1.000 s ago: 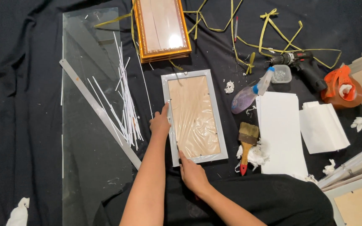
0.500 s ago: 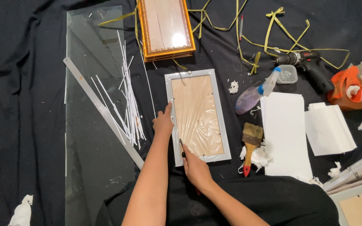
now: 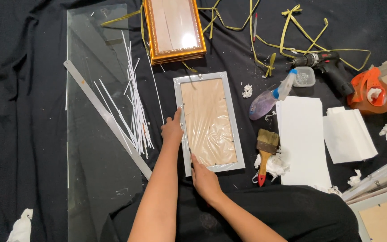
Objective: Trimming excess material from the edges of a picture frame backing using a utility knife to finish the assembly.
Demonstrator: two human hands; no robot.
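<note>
Bright overhead light – glare on gold frame (image 3: pixel 174 30) glass (sharp focus throughout).

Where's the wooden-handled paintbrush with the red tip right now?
In the head view, the wooden-handled paintbrush lies right of the silver picture frame, bristles up, beside crumpled white paper and left of the white sheets.

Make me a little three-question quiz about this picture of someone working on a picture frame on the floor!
1. True or false: the left hand rests on the left edge of the silver frame.
2. What lies just right of the silver frame's lower corner? A) paintbrush B) spoon C) book
3. Fill in: the gold frame lies ____ the silver frame in the picture.

Key: 1 true. 2 A, the brush with the red-tipped handle. 3 above. The right hand touches the frame's bottom edge.
</note>
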